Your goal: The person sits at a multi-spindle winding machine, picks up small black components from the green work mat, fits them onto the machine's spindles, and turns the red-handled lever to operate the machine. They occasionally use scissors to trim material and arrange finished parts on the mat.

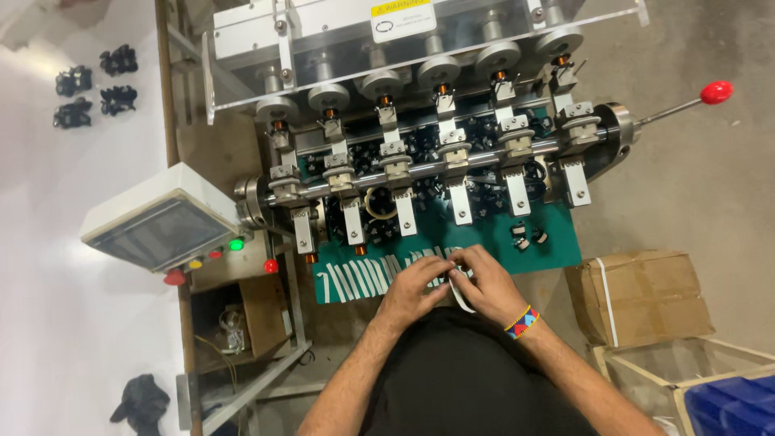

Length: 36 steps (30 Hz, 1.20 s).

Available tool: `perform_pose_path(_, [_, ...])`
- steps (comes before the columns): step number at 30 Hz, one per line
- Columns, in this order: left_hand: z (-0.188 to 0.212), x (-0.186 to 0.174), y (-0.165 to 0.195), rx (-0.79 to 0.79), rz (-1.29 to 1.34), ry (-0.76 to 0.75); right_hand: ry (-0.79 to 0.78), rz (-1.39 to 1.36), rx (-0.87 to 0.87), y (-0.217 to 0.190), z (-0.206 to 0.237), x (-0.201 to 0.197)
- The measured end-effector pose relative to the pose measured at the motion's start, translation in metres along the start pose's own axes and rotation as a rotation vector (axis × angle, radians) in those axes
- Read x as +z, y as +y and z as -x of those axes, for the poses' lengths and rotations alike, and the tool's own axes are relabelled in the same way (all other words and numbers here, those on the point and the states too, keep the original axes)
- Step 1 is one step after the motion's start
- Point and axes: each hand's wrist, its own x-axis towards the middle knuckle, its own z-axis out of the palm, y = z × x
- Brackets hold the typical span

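My left hand (416, 284) and my right hand (484, 282) meet at the near edge of a green mat (557, 242). Together they pinch a narrow white strip (460, 295) that hangs down between them. A row of several more white strips (363, 278) lies on the mat just left of my left hand. A beaded band (522, 322) circles my right wrist. Beyond the hands stands a multi-spindle coil winding machine (420, 145) with several stations, small copper coils and black bobbins heaped under its shaft.
A grey control box (157, 222) with a screen and coloured buttons sits at left. A lever with a red knob (716, 92) sticks out at right. A cardboard box (638, 295) and a blue bin (726, 408) stand right of me. Black parts (97, 85) lie on a white surface.
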Motion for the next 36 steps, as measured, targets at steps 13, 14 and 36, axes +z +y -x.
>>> perform_pose_path(13, [0.022, -0.017, -0.049, -0.754, 1.206, -0.097, 0.21, 0.28, -0.239, -0.012, 0.026, 0.025])
perform_pose_path(14, [0.025, -0.017, -0.052, -0.844, 1.281, -0.127, 0.232, 0.316, -0.296, -0.017, 0.019, 0.026])
perform_pose_path(36, [0.013, 0.018, -0.022, -0.332, 0.269, -0.039, 0.035, 0.349, -0.268, -0.023, 0.002, -0.017])
